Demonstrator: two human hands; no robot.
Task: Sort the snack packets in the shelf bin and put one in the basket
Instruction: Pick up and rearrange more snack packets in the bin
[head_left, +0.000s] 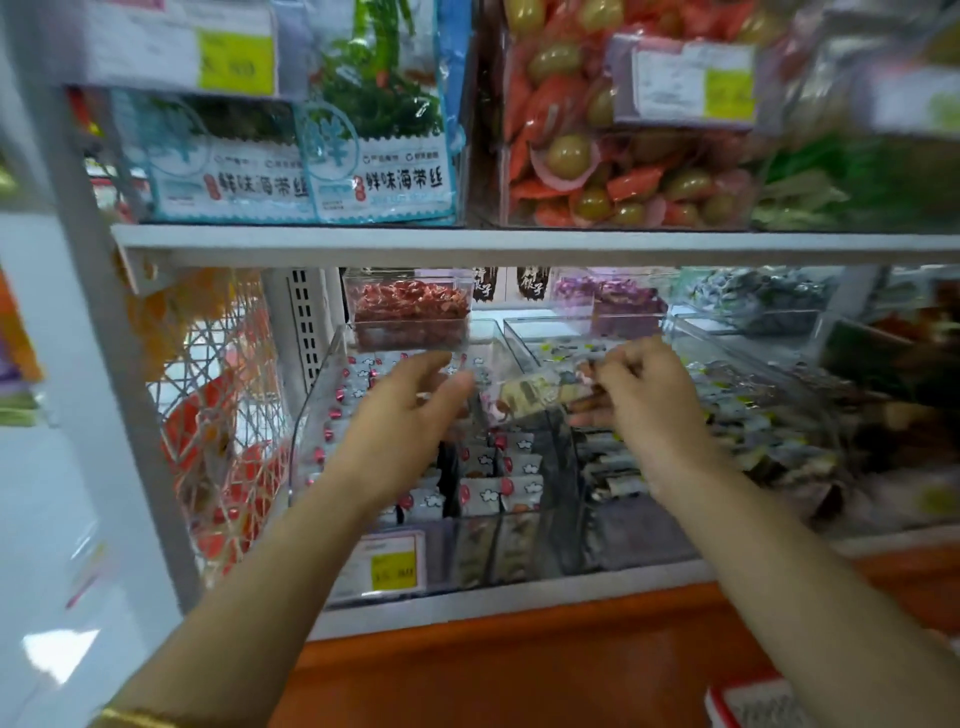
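A clear shelf bin (322, 395) on the lower shelf holds several small white snack packets (519, 462) with red marks, standing in rows. My right hand (644, 395) pinches a pale snack packet (535, 392) and holds it above the bin. Over the left rows hovers my left hand (410, 405), its fingers relaxed and spread, holding nothing. No basket is in view.
A neighbouring clear bin (753, 415) to the right holds dark packets. Small clear boxes of red (410, 312) and purple sweets (608, 301) sit at the back. The upper shelf board (519, 244) hangs low overhead. A yellow price tag (392, 564) marks the front edge.
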